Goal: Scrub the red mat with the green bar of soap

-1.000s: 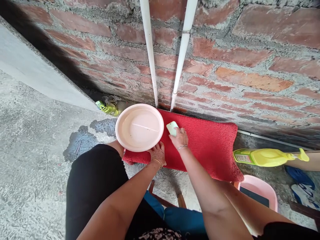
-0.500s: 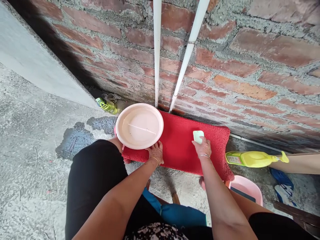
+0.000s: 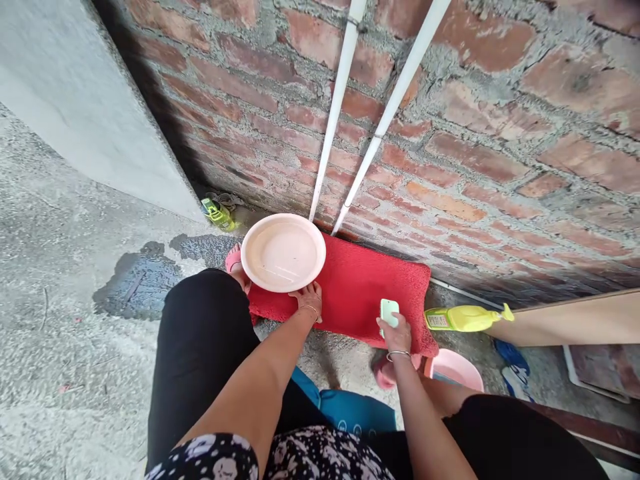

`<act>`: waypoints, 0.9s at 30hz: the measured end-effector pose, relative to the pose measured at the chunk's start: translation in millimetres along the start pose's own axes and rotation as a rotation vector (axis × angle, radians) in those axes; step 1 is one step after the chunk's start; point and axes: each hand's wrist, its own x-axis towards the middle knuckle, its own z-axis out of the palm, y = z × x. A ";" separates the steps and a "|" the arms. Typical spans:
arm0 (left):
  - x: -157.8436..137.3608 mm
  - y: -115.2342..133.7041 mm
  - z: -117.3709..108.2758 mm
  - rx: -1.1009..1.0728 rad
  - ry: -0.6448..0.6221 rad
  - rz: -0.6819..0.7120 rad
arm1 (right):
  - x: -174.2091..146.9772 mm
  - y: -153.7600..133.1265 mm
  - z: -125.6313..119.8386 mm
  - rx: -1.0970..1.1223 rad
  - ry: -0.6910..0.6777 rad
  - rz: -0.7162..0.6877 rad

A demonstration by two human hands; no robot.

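My right hand [image 3: 398, 335] grips a pale green scrub brush [image 3: 389, 313] near the right end of a red fleecy mat [image 3: 356, 285]. The brush has a rounded rectangular back; its underside is hidden. The mat lies over a low bench-like support and hangs a little over its front edge. My left hand [image 3: 309, 301] lies flat on the front part of the mat, fingers apart, right by the rim of a pale pink basin [image 3: 249, 263]. That basin stands on the mat's left end and holds clear water.
A yellow pump bottle [image 3: 463, 318] stands beyond the mat's right end, above a pink tub [image 3: 457, 369]. Another yellow-green bottle [image 3: 219, 215] is by the brick wall [image 3: 280, 127] at left. Two white pipes [image 3: 367, 152] run down behind the mat. Wet concrete [image 3: 143, 283] shows at left.
The scrub brush in my right hand has come nearer to the mat's front edge. My left hand stays beside the basin. The head view has turned and shifted.
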 end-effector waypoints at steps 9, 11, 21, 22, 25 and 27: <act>-7.8 -4.2 -0.3 -0.031 0.030 0.008 | -9.5 -49.0 59.5 -0.060 -0.175 -0.112; -14.0 -14.7 1.6 -0.038 0.071 0.052 | -15.7 -60.8 76.0 -0.078 -0.234 -0.174; -38.7 -52.7 4.1 -0.285 0.197 -0.112 | -67.2 -125.1 126.4 -0.342 -0.409 -0.536; -38.7 -52.7 4.9 -0.305 0.160 -0.142 | -69.3 -128.3 127.7 -0.365 -0.417 -0.554; -36.0 -53.9 5.8 -0.347 0.021 -0.198 | -62.8 -123.2 117.6 -0.440 -0.396 -0.534; -32.7 -56.1 4.3 -0.355 -0.037 -0.200 | -51.0 -109.3 101.7 -0.484 -0.361 -0.459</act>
